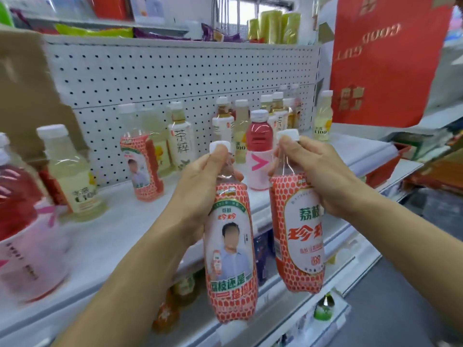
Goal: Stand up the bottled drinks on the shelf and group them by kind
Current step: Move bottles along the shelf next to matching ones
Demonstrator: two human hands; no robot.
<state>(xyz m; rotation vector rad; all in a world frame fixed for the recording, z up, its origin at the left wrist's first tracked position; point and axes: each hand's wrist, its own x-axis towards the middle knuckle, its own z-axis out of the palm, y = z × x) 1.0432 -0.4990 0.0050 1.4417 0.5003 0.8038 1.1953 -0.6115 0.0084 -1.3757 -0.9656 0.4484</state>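
Fingers [217,157] of the left hand [200,181] curl round the neck of a portrait-label lychee bottle [230,259], just under its white cap. The right hand [315,176] grips the neck of a text-label lychee bottle [298,236] the same way. Both bottles hang roughly upright in front of the shelf [117,221] edge, not yet set down. A third lychee bottle [141,171] stands further back on the left. Best to carry the pair there, well away from the pink drink [259,151], and seat each base flat beside it. Let go only once both stand steady.
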